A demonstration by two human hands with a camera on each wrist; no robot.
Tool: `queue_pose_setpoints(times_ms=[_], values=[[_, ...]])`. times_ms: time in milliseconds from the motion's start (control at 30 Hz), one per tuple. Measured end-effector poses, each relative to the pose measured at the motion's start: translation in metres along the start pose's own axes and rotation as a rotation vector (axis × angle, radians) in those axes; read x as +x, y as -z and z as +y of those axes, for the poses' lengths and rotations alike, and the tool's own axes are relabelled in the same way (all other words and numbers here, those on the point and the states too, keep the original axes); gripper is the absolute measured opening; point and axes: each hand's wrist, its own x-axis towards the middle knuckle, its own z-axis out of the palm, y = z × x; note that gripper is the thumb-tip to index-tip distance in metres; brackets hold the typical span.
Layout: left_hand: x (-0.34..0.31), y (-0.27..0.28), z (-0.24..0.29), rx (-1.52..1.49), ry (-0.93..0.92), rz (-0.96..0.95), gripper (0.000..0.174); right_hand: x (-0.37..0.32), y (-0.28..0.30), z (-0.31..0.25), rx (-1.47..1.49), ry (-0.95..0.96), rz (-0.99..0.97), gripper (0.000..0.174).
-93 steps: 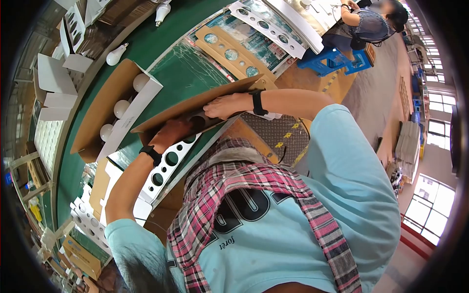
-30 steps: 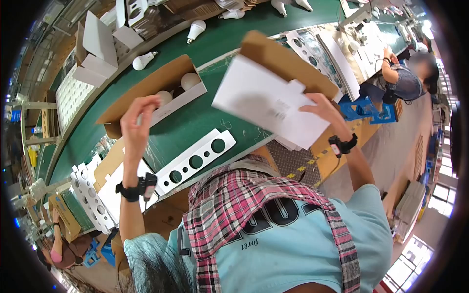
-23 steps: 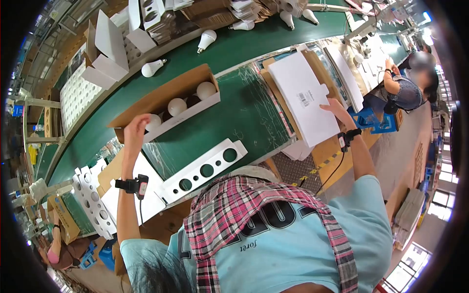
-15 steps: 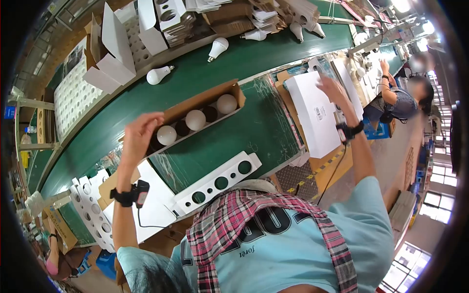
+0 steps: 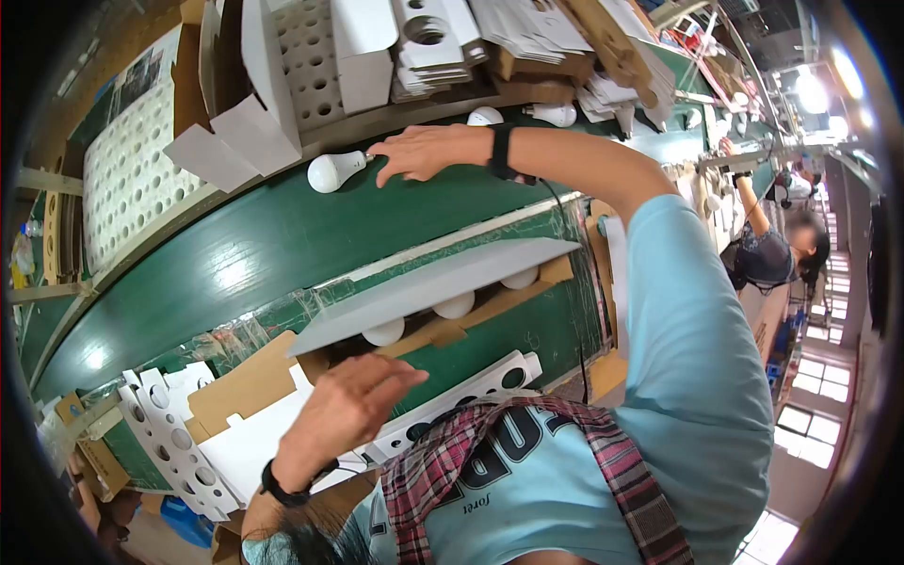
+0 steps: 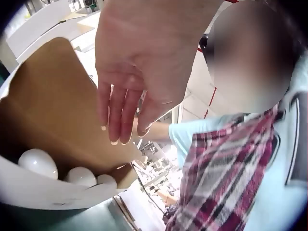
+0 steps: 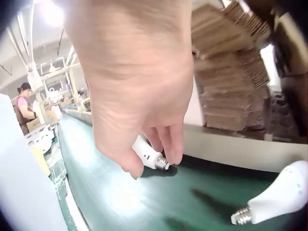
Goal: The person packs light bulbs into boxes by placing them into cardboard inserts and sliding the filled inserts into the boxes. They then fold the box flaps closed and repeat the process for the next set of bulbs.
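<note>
My right hand (image 5: 424, 155) reaches over the green belt, its fingertips right at the metal screw base of a white light bulb (image 5: 331, 173) lying there. In the right wrist view the thumb and fingers stand apart on either side of that bulb (image 7: 146, 153). My left hand (image 5: 353, 400) hovers with loose fingers near the close end of a long cardboard box (image 5: 443, 336). Several bulbs (image 5: 456, 304) sit inside the box, round ends up, partly covered by its leaning white flap (image 5: 433, 282). From the left wrist view, nothing lies in the left hand (image 6: 139, 72).
More bulbs (image 5: 553, 114) lie farther along the belt (image 5: 235, 254). Stacked white cartons and holed inserts (image 5: 428, 56) line its far side, beside a holed foam tray (image 5: 132, 179). A white insert with holes (image 5: 461, 400) lies at the near table edge. Another person sits at right.
My right hand has left the white box at the right and crossed to the bulb on the belt. My left hand has moved nearer to my body; the bulb box's flap now leans over the bulbs.
</note>
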Motion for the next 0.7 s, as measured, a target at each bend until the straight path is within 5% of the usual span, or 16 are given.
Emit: queue_pose_setpoints(times_ms=[233,300,400,500,567,700], values=[[-0.007,-0.017,-0.028,0.238,0.026,-0.045,0.047,0.054,-0.040,0.020,-0.088,0.067,0.119,0.045],[-0.005,-0.020,-0.032,0.241,0.055,-0.030,0.047,0.048,-0.029,0.007,-0.035,0.024,0.062,0.031],[0.000,-0.029,-0.037,0.212,0.135,-0.080,0.051,0.019,-0.005,-0.012,0.071,-0.014,0.078,0.016],[0.000,-0.040,-0.045,0.363,0.142,-0.138,0.059,-0.027,0.041,-0.047,0.118,-0.138,0.095,0.016],[-0.004,-0.049,-0.055,0.373,0.142,-0.180,0.060,-0.064,0.059,-0.066,0.162,-0.165,0.273,0.020],[-0.009,-0.053,-0.060,0.357,0.162,-0.136,0.051,-0.129,0.121,-0.152,0.340,-0.349,0.417,0.030]])
